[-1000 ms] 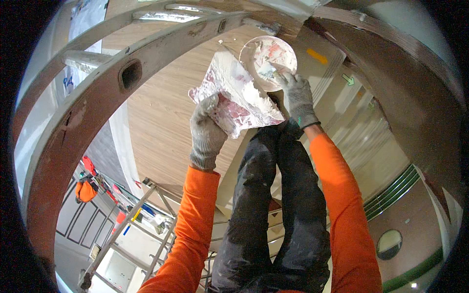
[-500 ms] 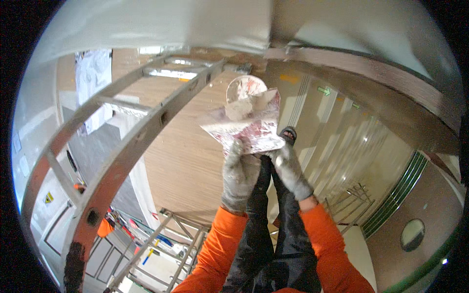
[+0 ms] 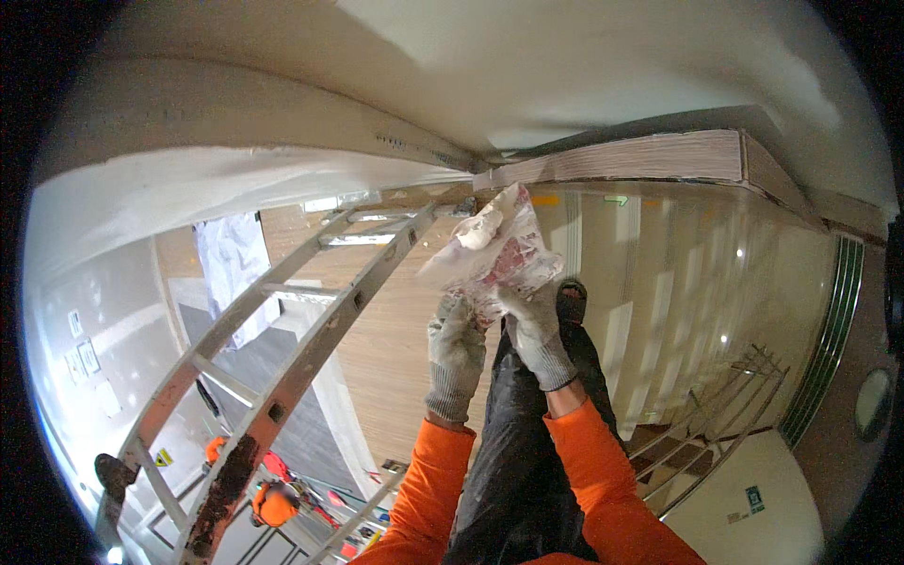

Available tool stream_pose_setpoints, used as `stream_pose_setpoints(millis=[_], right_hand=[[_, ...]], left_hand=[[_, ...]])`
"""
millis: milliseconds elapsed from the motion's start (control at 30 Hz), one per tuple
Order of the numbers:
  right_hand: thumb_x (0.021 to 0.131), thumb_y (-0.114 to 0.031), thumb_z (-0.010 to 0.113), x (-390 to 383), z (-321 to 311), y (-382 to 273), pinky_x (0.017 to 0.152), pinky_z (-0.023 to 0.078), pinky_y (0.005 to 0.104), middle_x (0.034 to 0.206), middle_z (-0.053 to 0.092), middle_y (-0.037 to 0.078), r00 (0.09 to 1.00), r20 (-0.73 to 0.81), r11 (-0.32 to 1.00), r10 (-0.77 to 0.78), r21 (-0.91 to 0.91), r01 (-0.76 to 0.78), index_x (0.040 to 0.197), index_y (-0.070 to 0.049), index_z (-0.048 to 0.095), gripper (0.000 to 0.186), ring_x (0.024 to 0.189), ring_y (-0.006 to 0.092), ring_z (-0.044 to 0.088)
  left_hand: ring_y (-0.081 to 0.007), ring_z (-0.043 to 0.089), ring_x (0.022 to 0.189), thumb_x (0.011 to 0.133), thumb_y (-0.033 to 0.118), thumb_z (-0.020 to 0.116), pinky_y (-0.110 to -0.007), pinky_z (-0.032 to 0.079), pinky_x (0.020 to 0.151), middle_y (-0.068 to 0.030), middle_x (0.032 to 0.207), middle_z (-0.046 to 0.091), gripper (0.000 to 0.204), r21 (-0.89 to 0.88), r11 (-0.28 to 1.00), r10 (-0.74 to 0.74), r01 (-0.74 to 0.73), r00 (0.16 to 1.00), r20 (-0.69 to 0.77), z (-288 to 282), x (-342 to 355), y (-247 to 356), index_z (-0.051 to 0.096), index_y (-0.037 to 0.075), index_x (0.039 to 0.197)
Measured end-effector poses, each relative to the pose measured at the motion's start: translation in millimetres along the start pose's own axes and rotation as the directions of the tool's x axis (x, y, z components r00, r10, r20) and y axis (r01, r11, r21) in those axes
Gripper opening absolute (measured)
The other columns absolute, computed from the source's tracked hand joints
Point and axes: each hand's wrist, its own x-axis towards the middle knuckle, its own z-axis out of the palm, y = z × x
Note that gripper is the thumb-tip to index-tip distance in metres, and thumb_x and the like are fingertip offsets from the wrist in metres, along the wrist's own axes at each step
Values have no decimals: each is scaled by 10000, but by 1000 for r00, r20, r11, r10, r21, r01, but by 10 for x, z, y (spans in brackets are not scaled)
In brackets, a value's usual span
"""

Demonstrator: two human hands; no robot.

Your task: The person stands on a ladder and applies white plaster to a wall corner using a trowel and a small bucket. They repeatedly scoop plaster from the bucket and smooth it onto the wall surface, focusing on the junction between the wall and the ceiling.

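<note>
My left hand [image 3: 455, 353] and my right hand [image 3: 535, 339], both in grey knit gloves, grip the near edge of a paint-smeared pinkish board [image 3: 504, 259] side by side. A thick lump of white paste [image 3: 478, 228] sits on its upper part. The board is held out over my dark-trousered legs [image 3: 492, 480] and sandalled foot [image 3: 571, 301]. The white bucket is not visible.
A metal ladder [image 3: 330, 330] slants along the left. A pale ledge [image 3: 621, 155] crosses above. Beyond lie wooden flooring [image 3: 381, 395], a white sheet [image 3: 231, 273] and railings [image 3: 716, 424]. An orange-clad person [image 3: 276, 505] is among tools at lower left.
My right hand has left the bucket for the board's near edge. Both hands with the board moved lower in view, and the bucket dropped out of sight as my view shifted toward the wall.
</note>
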Motion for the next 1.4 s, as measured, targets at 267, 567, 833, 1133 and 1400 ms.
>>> stream_pose_setpoints(millis=[267, 567, 833, 1133, 1400], right_hand=[[886, -228, 757, 505, 490, 296, 896, 479, 312, 1113, 654, 55, 956, -212, 855, 205, 514, -69, 1239, -39, 604, 429, 1044, 171, 608], [1015, -158, 538, 1221, 1096, 528, 929, 455, 380, 1182, 614, 191, 811, -488, 946, -323, -186, 265, 1277, 35, 551, 326, 1045, 253, 593], [981, -96, 541, 1341, 1518, 505, 1084, 386, 457, 1370, 530, 264, 743, -428, 824, -514, -488, 289, 1393, 12, 487, 429, 1270, 447, 502], [947, -115, 584, 1037, 1242, 39, 1058, 417, 467, 1350, 559, 235, 837, -248, 820, -488, -458, 342, 1357, -6, 536, 427, 1230, 413, 547], [965, -199, 587, 912, 508, -3, 821, 522, 462, 1092, 622, 249, 939, -19, 556, -343, -810, 186, 1105, -23, 588, 225, 927, 390, 636]], left_hand=[[-207, 626, 1131, 1052, 261, 493, -368, 522, 982, -138, 1260, 628, 404, 362, 932, 16, -36, 998, 60, -299, 412, 97, 538, -30, 1328], [-166, 618, 1060, 1015, 256, 541, -312, 491, 929, -68, 1172, 663, 398, 903, 366, -299, 227, 947, -116, -1704, -503, -160, 576, -13, 1306], [-141, 608, 1018, 1003, 231, 569, -302, 483, 917, -49, 1127, 676, 364, 640, 581, -437, 503, 856, -276, -2286, -1171, -849, 604, -26, 1258], [-139, 607, 1015, 1001, 223, 574, -304, 482, 918, -52, 1121, 680, 354, 742, 461, -466, 487, 844, -265, -1909, -1101, -685, 612, -32, 1244], [-141, 615, 1032, 997, 193, 592, -302, 485, 928, -67, 1140, 680, 329, 798, 429, -473, 425, 858, -202, -1787, -1078, -556, 631, -51, 1215]])
